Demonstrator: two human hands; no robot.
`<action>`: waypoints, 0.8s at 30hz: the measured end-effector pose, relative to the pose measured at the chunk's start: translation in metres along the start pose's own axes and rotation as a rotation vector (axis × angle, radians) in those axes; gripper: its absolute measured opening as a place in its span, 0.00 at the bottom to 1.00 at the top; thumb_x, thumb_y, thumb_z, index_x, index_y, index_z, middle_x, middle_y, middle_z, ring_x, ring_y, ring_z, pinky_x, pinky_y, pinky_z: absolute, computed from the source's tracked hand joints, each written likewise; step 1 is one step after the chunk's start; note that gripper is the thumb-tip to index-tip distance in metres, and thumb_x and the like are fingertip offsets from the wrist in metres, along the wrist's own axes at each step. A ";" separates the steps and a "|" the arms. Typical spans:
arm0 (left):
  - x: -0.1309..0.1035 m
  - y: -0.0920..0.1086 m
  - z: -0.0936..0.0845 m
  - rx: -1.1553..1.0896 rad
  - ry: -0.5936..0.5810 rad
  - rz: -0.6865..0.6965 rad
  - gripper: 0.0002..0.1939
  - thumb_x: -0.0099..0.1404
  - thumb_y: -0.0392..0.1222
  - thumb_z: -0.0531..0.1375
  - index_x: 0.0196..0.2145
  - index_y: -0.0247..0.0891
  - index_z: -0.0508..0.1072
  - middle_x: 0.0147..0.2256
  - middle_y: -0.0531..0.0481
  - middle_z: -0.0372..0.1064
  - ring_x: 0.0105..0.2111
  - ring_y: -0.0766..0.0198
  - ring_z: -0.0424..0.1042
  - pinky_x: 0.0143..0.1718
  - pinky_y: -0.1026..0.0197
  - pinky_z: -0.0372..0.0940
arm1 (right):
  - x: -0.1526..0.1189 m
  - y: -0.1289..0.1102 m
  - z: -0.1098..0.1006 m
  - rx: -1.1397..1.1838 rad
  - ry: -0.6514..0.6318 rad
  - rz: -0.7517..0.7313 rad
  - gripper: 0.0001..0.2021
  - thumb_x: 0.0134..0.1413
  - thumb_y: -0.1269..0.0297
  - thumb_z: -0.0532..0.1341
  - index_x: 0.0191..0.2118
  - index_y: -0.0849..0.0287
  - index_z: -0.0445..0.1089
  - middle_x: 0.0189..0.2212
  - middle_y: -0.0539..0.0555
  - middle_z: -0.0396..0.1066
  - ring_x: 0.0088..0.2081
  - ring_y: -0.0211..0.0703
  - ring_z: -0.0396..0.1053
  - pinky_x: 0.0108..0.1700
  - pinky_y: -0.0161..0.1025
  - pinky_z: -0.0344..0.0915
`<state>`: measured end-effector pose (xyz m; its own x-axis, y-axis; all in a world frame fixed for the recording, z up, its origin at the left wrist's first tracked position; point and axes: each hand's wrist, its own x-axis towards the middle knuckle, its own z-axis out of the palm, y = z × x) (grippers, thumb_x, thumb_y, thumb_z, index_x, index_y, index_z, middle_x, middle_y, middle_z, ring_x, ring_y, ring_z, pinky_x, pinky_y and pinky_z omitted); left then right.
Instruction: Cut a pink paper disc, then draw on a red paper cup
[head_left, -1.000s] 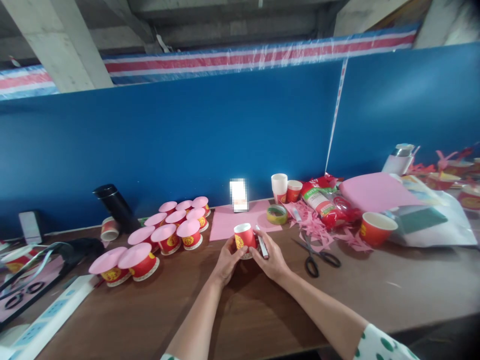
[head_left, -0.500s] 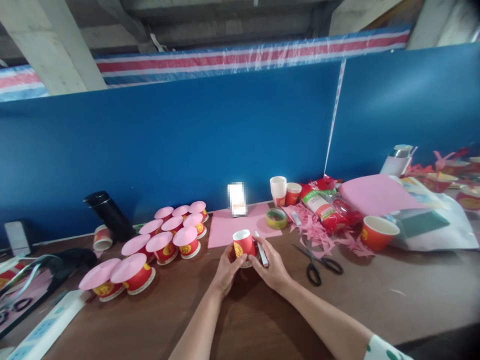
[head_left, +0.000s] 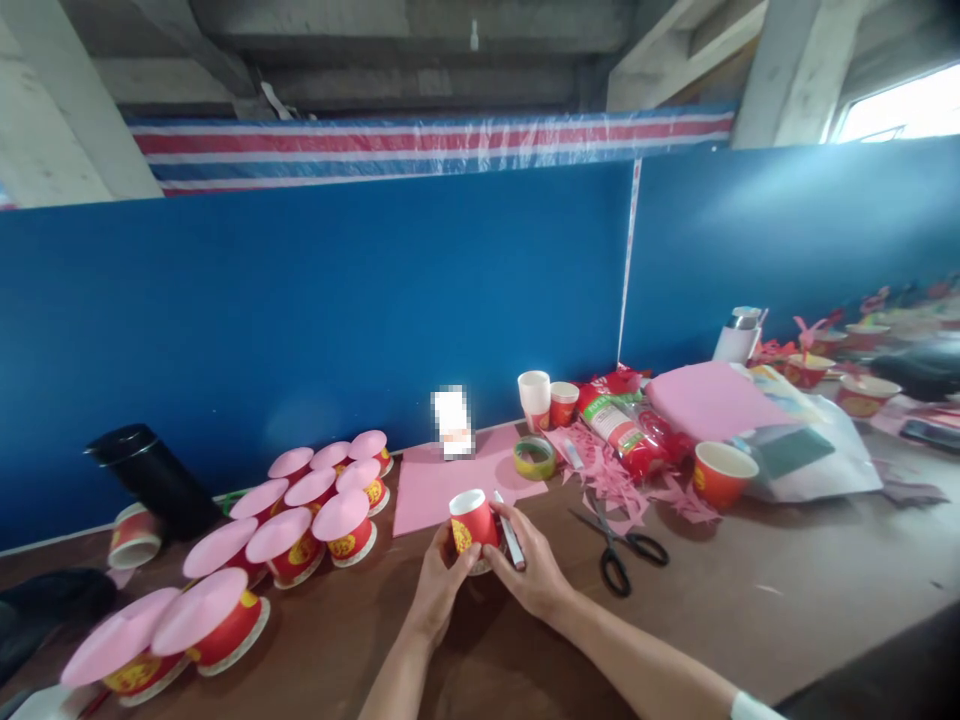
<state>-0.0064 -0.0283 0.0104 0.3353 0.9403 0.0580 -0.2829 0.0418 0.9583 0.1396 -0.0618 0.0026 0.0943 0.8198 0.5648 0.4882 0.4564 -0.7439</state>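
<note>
Between my two hands, in front of me, stands a red paper cup (head_left: 471, 522) with yellow printing, its base facing up. My left hand (head_left: 441, 575) is wrapped round its left side, thumb on the front. My right hand (head_left: 531, 565) has its thumb against the cup's right side and holds a white marker (head_left: 511, 535) along its fingers. To the left sit several upside-down red cups (head_left: 346, 542), each topped with a pink paper disc (head_left: 279, 535). Black-handled scissors (head_left: 615, 550) lie open to the right of my right hand.
Behind the cup lie a pink sheet (head_left: 427, 490) and a tape roll (head_left: 534, 458). Rightward are stacked cups (head_left: 534, 400), pink paper shreds (head_left: 607, 475), a red package (head_left: 622, 430) and an upright cup (head_left: 724, 475). A black bottle (head_left: 154, 475) leans at left. A blue partition (head_left: 337, 300) stands behind.
The view has turned to the right and tilted up, so the table things appear shifted left and lower. Both hands keep the same hold on the cup and marker.
</note>
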 end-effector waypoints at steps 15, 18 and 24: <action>0.001 0.002 0.003 -0.143 0.023 -0.044 0.29 0.52 0.42 0.64 0.52 0.38 0.64 0.43 0.43 0.71 0.41 0.55 0.71 0.43 0.55 0.64 | 0.001 0.002 0.001 0.015 0.008 0.007 0.29 0.50 0.65 0.59 0.58 0.56 0.51 0.44 0.57 0.68 0.42 0.45 0.68 0.44 0.39 0.67; 0.001 0.001 0.003 -0.175 0.021 -0.044 0.28 0.54 0.42 0.63 0.52 0.38 0.63 0.42 0.42 0.71 0.40 0.55 0.72 0.42 0.55 0.65 | 0.002 -0.001 0.000 0.021 0.008 0.009 0.29 0.51 0.65 0.59 0.58 0.55 0.50 0.44 0.57 0.68 0.42 0.44 0.69 0.44 0.39 0.67; 0.002 0.001 0.000 -0.208 0.011 -0.038 0.26 0.55 0.41 0.61 0.52 0.38 0.63 0.42 0.44 0.71 0.40 0.55 0.71 0.43 0.56 0.64 | 0.001 -0.001 0.001 0.044 0.021 0.021 0.24 0.52 0.66 0.57 0.56 0.55 0.53 0.43 0.57 0.67 0.43 0.44 0.68 0.45 0.40 0.66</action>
<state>-0.0065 -0.0266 0.0114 0.3393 0.9405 0.0190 -0.4499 0.1445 0.8813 0.1382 -0.0607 0.0039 0.1223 0.8219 0.5563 0.4475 0.4546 -0.7701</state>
